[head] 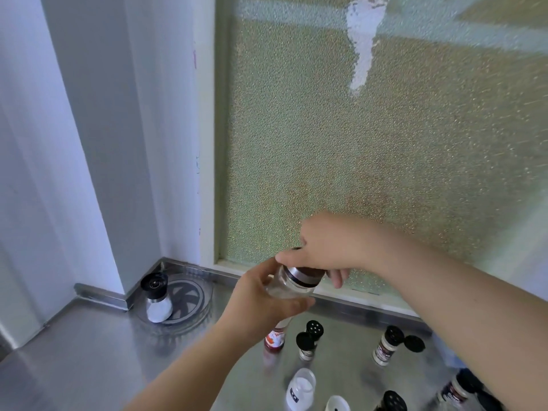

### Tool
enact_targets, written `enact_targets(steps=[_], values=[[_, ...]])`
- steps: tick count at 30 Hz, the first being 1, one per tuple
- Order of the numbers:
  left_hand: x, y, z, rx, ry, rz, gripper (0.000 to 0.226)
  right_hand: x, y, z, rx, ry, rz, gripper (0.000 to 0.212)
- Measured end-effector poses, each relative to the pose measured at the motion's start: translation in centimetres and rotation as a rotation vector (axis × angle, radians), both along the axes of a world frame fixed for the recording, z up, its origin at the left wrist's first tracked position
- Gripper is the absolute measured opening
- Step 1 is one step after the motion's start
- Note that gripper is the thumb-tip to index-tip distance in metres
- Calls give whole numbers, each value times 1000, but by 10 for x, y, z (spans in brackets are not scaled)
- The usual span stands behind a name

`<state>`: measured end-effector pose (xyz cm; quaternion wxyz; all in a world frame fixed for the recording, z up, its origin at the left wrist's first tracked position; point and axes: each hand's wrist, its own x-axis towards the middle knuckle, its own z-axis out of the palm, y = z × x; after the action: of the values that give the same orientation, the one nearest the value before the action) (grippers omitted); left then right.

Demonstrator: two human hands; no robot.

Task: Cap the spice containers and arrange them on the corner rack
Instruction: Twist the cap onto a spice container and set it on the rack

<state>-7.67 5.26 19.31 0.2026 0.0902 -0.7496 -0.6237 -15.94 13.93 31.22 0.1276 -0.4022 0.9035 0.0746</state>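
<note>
My left hand (261,304) grips a clear glass spice jar (286,284) held up above the steel counter. My right hand (323,247) sits on top of that jar, fingers closed around its silver and dark cap (305,275). In the corner stands the round clear rack (189,298), and a white-filled shaker with a black top (157,298) stands on its left side. Below my hands several small spice containers stand on the counter: a red-labelled one (274,339), two with black tops (308,341), and a white one with a black shaker lid (387,345).
A loose black cap (414,343) lies beside the white container. An open white bottle (301,388), a white cap (338,404) and more black-topped jars (455,390) stand near the bottom edge. A frosted window (370,143) rises behind the counter (89,351); white wall panels form the corner.
</note>
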Motion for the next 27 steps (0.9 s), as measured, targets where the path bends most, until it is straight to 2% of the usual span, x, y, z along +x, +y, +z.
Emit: enact_targets(steps=[3, 5, 8, 10, 14, 16, 18, 20, 22, 24, 25, 27], values=[[1, 1, -2, 18, -6, -18, 42, -2, 0, 0, 53, -10, -44, 81], [1, -1, -2, 30, -1, -33, 43, -5, 5, 5, 3, -39, -21, 84], [0, -4, 0, 36, 14, -37, 42, -5, 18, 19, -44, -78, 183, 55], [-1, -4, 3, 9, 21, -41, 45, 0, 24, 23, -32, -83, 283, 58], [-4, 1, 4, -27, 36, -5, 47, 4, 21, 9, -146, 79, 218, 33], [-5, 3, 4, -20, 42, -6, 49, 5, 18, 1, -200, 130, 143, 39], [-6, 5, 2, -25, 26, -6, 48, 5, 17, -2, -166, 140, 78, 56], [-6, 6, 1, -12, 7, -21, 47, 3, 19, 3, -69, 44, 32, 74], [-7, 5, 2, 19, 17, -55, 49, -1, 21, 14, -16, -104, 89, 71], [-7, 2, 1, 30, 25, -59, 49, -2, 25, 26, 6, -119, 268, 74], [-7, 1, 1, 35, 28, -60, 48, -2, 26, 27, 9, -81, 326, 70], [-8, 1, -1, 24, 26, -62, 46, 0, 23, 22, -5, 35, 337, 45]])
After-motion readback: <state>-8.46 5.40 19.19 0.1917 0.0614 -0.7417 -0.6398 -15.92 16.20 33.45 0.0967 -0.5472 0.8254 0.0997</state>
